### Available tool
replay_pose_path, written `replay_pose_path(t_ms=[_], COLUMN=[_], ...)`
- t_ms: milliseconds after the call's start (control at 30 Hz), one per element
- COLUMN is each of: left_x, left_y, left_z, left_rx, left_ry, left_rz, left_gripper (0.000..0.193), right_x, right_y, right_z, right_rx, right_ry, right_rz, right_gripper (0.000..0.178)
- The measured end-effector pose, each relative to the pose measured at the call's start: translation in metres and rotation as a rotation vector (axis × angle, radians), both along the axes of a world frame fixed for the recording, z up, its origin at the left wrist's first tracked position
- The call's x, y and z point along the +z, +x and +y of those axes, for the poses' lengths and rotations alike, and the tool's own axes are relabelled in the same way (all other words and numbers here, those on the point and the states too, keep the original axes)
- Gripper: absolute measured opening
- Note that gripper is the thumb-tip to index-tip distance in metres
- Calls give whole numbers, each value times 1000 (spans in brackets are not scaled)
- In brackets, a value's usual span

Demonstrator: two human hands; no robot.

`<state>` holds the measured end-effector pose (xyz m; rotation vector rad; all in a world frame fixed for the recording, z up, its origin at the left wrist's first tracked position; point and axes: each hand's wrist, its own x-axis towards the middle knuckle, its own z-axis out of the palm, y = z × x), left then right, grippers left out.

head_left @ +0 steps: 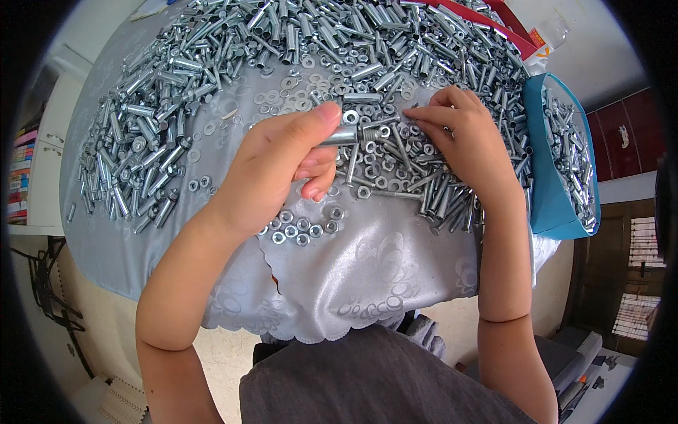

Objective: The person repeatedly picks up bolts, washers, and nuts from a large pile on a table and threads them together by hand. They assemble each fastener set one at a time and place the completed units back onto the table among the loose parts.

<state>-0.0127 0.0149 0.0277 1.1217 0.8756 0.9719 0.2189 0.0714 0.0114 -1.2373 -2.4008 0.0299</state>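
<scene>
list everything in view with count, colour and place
tablecloth: 1, silver-grey, centre
metal sleeves: many, silver, left and far heaps
long bolts: many, silver, right of centre
washers: many, silver, centre
nuts: many, silver, centre, some grouped nearer
red box: 1, red, upper right
blue box: 1, blue, right, holding more hardware
plastic item: 1, clear, upper right
books: several, mixed colours, far left
cabinet: 1, white, far left
door: 1, dark brown, right
floor: 1, cream, lower part
clothing: count unclear, dark grey, bottom centre
left hand: 1, bare, centre, gripping a silver sleeve
right hand: 1, bare, right of centre, grip unclear
</scene>
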Motion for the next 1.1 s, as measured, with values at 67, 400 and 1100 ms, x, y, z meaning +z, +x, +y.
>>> replay_pose_path(t_ms=[67,400,1100], left_x=[2,0,-9], left_y=[1,1,2], left_z=[0,0,-1], left_rx=[5,3,-17], left_ry=[-20,-4,8], left_rz=[-16,-12,35], left_gripper=[45,45,43], right_x=[0,-3,13], right_y=[1,3,-32], right_z=[0,3,-34], right_rx=[5,14,383], right_ry=[-2,-17,-774], right_rz=[22,113,999], right_gripper=[12,10,14])
